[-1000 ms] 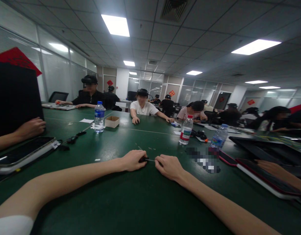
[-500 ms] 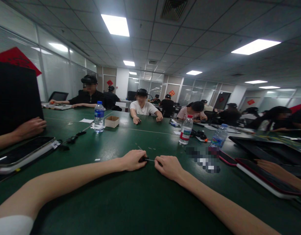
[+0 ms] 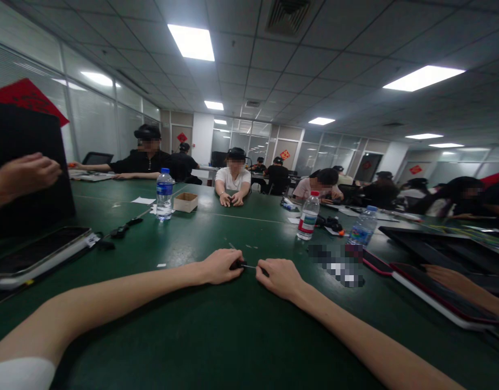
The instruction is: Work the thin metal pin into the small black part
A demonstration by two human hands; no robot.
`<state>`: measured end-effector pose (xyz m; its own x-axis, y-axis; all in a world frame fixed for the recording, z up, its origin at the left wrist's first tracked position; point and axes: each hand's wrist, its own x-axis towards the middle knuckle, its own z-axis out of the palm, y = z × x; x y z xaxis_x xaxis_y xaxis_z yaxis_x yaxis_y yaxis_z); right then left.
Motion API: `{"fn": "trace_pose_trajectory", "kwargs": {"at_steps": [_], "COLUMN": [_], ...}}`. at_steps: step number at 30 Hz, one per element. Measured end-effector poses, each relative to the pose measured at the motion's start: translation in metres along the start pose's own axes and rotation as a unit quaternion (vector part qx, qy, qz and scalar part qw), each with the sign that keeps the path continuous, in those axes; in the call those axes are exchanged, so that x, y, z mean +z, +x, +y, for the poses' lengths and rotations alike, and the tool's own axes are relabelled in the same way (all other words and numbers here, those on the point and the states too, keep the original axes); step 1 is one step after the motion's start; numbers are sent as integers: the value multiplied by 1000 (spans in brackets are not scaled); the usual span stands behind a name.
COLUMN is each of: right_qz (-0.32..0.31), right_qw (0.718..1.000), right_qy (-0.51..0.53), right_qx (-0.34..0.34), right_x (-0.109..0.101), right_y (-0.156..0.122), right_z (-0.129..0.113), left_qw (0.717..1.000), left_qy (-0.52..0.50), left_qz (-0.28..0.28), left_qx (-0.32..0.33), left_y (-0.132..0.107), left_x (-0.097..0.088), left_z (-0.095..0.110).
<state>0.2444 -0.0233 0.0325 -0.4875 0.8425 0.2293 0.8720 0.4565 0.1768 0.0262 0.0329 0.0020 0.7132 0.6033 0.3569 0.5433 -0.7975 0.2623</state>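
Observation:
My left hand [image 3: 223, 266] is closed over a small black piece [image 3: 236, 265], which its fingers mostly cover. From that piece a thin light rod [image 3: 249, 266] runs across the gap to my right hand [image 3: 280, 277]. My right hand is curled, its thumb and forefinger pinched at the rod's far end. A second thin sliver [image 3: 232, 246] pokes out above my left fingers; I cannot tell whether it belongs to the same piece. Both hands rest low over the green table [image 3: 184, 336], a short gap apart.
Water bottles stand ahead at left [image 3: 164, 195] and right [image 3: 308, 216], beside a small open box [image 3: 185, 202]. A phone-like device [image 3: 42, 249] and another person's hand [image 3: 28, 176] are at left. At right lie a red-edged device [image 3: 444, 292] and another hand [image 3: 464, 287].
My hands and the rod stay almost still. At left, another person's hand has lifted and shifted left. Across the table, a person's two hands have come together.

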Motion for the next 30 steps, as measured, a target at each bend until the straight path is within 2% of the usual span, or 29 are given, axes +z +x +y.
{"fn": "trace_pose_trajectory", "kwargs": {"at_steps": [30], "right_qz": [0], "right_qw": [1000], "right_qy": [30], "right_qx": [-2], "right_x": [6], "right_y": [1], "right_z": [4], "left_qw": [1000], "left_qy": [2], "left_qz": [2], "left_qx": [8], "left_y": [0], "left_x": [1], "left_z": [-2]}}
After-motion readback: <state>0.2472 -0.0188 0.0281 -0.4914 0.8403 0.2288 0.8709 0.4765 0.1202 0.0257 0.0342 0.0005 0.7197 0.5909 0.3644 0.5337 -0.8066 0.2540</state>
